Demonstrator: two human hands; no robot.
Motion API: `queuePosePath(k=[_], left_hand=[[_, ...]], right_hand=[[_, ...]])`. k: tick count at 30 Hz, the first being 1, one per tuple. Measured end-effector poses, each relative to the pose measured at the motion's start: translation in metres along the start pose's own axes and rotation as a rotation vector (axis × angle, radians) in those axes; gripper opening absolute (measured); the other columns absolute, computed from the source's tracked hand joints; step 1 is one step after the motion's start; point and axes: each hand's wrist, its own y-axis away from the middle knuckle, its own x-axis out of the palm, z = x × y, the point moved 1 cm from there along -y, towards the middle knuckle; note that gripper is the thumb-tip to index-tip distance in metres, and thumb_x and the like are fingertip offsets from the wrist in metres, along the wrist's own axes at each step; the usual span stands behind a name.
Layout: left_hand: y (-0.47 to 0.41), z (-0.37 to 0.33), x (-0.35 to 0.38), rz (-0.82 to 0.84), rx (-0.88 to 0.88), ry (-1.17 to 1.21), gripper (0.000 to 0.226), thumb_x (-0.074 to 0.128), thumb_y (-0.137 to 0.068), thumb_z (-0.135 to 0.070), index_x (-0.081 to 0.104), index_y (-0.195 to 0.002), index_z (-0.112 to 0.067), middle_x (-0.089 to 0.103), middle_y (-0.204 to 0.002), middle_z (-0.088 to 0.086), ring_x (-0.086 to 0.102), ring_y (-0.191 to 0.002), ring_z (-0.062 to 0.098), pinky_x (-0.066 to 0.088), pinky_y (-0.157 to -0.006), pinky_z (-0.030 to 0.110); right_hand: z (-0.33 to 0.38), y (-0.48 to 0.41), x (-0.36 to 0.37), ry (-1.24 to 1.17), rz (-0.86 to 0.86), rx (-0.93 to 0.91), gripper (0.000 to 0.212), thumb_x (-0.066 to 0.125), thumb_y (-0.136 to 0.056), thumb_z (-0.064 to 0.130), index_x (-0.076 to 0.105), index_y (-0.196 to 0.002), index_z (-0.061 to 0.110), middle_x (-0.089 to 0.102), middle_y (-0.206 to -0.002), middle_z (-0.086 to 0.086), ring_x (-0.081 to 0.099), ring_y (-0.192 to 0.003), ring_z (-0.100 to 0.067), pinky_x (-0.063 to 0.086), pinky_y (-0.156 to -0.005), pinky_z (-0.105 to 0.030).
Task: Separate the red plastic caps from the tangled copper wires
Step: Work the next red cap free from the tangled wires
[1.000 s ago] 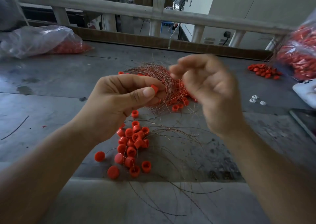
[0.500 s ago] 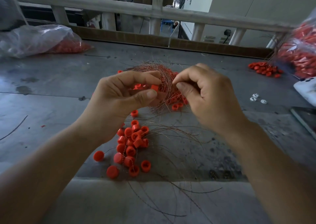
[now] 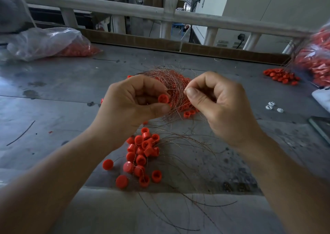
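Observation:
My left hand (image 3: pixel 132 105) pinches a red plastic cap (image 3: pixel 163 98) between thumb and fingers, its open end facing me. A thin copper wire runs from the cap toward my right hand (image 3: pixel 216 105), which pinches that wire between thumb and forefinger. Behind both hands lies the tangled bundle of copper wires (image 3: pixel 171 85) with red caps caught in it. A pile of loose red caps (image 3: pixel 142 153) sits on the table below my hands, with several loose copper wires (image 3: pixel 187 148) curving across it.
A clear bag of red caps (image 3: pixel 53 44) lies at the back left. Another full bag (image 3: pixel 317 58) and a small heap of caps (image 3: pixel 280 75) are at the right. Small white bits (image 3: pixel 271 107) and a white device (image 3: pixel 323 96) lie near the right edge. A railing (image 3: pixel 160 14) borders the table.
My right hand came down from its raised position and closed in on the left hand, pinching the wire. The cap in my left hand has turned its open end toward me.

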Motion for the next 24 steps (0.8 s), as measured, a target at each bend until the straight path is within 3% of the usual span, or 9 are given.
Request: queuePosePath(k=[8, 12, 17, 24], left_hand=[[0.0000, -0.0009, -0.0006, 0.001, 0.022, -0.024, 0.028, 0.068, -0.052, -0.020, 0.066, -0.079, -0.021, 0.071, -0.071, -0.012, 0.066, -0.067, 0.003, 0.051, -0.063, 0.011], [-0.0003, -0.0005, -0.0010, 0.021, 0.024, -0.016, 0.031, 0.067, -0.055, -0.019, 0.067, -0.086, -0.022, 0.072, -0.078, -0.013, 0.069, -0.074, 0.005, 0.050, -0.067, 0.010], [0.0014, 0.0002, -0.0014, 0.073, 0.026, 0.085, 0.034, 0.067, -0.056, -0.015, 0.068, -0.089, -0.016, 0.073, -0.084, -0.008, 0.070, -0.083, 0.009, 0.052, -0.071, 0.013], [0.0019, 0.0010, -0.0016, 0.106, 0.024, 0.155, 0.033, 0.063, -0.061, -0.007, 0.066, -0.093, -0.014, 0.074, -0.086, -0.007, 0.069, -0.085, 0.009, 0.052, -0.072, 0.014]], right_hand=[[0.0023, 0.0001, -0.0017, -0.068, -0.011, 0.004, 0.011, 0.059, -0.083, 0.019, 0.060, -0.072, 0.020, 0.051, -0.054, 0.005, 0.044, -0.048, -0.005, 0.038, -0.045, -0.014], [0.0027, -0.0002, -0.0022, -0.123, 0.005, 0.028, 0.010, 0.058, -0.082, 0.021, 0.063, -0.074, 0.016, 0.058, -0.062, -0.010, 0.050, -0.055, -0.021, 0.043, -0.051, -0.021], [0.0000, 0.0016, 0.0044, -0.100, 0.093, 0.055, 0.017, 0.060, -0.086, 0.015, 0.060, -0.071, 0.022, 0.053, -0.059, 0.005, 0.045, -0.053, -0.006, 0.040, -0.050, -0.019], [-0.0010, 0.0027, 0.0061, -0.062, 0.033, 0.074, 0.015, 0.058, -0.088, 0.014, 0.059, -0.073, 0.017, 0.054, -0.061, -0.001, 0.046, -0.055, -0.010, 0.043, -0.051, -0.028]])
